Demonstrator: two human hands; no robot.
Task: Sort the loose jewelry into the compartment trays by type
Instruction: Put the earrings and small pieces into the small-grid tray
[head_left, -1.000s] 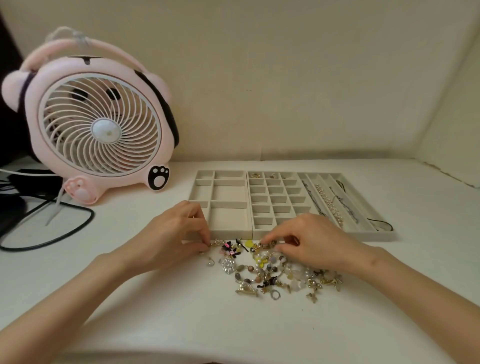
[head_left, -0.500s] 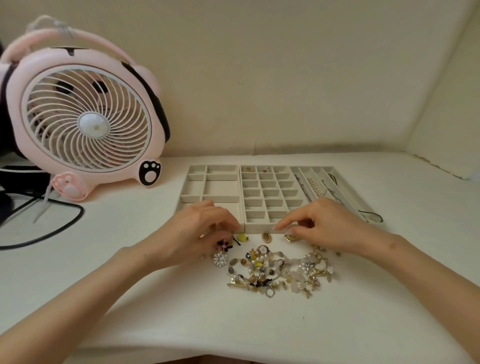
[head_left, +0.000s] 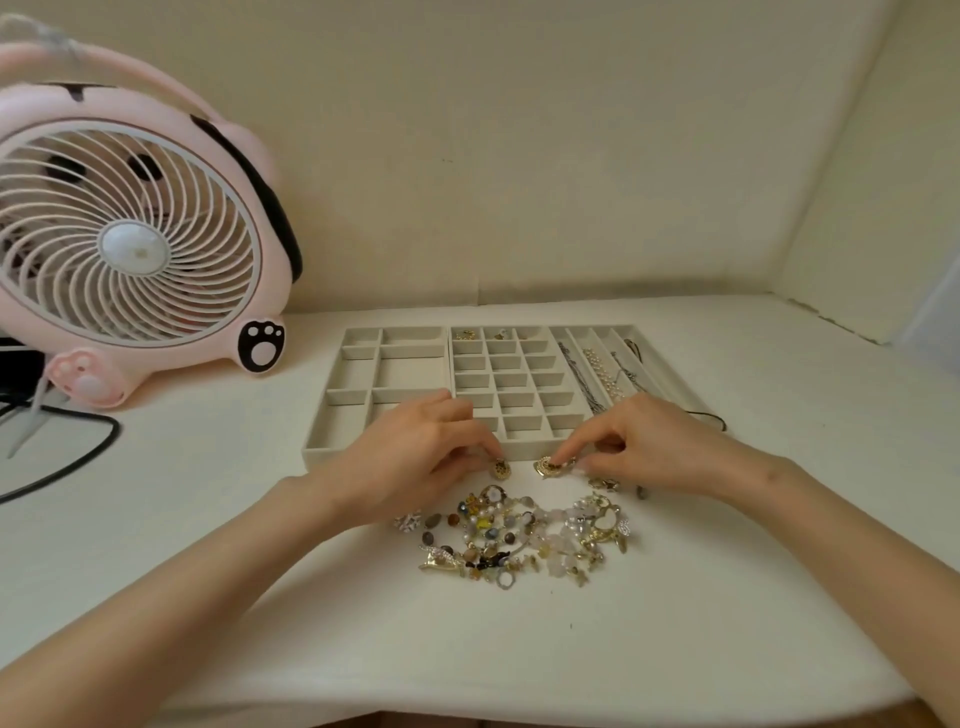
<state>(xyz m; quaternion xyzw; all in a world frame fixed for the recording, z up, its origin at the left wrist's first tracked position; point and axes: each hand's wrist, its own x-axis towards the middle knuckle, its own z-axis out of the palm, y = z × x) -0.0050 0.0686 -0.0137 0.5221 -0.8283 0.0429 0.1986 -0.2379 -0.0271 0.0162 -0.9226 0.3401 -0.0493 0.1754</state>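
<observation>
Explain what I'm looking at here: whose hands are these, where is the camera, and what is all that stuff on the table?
There is no machine here. A person wears a camera on the head, looking forward and down, so you see their own two arms reaching in from below. On the table lies a pile of loose jewelry, with beads, charms and rings mixed together. Behind it sit beige compartment trays. Most cells look empty, a few far ones hold small pieces, and the long slots on the right hold chains. The left hand pinches an oval gold piece, and the right hand pinches a round gold piece, both just in front of the trays. A pink fan and a black cable are off to the left.
</observation>
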